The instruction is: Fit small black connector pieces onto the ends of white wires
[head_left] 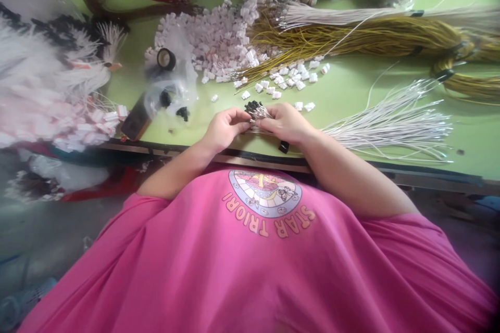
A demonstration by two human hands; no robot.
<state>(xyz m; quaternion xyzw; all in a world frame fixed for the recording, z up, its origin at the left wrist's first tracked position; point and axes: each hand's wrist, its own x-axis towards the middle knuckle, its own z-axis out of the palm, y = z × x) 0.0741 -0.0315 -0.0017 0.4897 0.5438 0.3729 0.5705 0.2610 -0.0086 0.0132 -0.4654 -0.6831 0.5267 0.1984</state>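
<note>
Close to the table's near edge, my right hand [287, 122] is closed around the tip end of a bundle of white wires [386, 127]. The bundle runs out to the right under my forearm and fans out into loose metal-tipped ends. My left hand [226, 127] meets it from the left, thumb and fingers pinched at the wire tips; what lies between them is too small to make out. Small black connectors [253, 106] cluster just beyond the fingertips, at the tips of the wires. A black piece [284, 146] sits below my right hand.
White connector housings [219, 36] are heaped at the back, several scattered nearer. Yellow wire bundles [371, 36] stretch along the right. A tape roll [166, 59] rests on a plastic bag left of centre. White wires with pinkish connectors [86, 125] pile up at far left.
</note>
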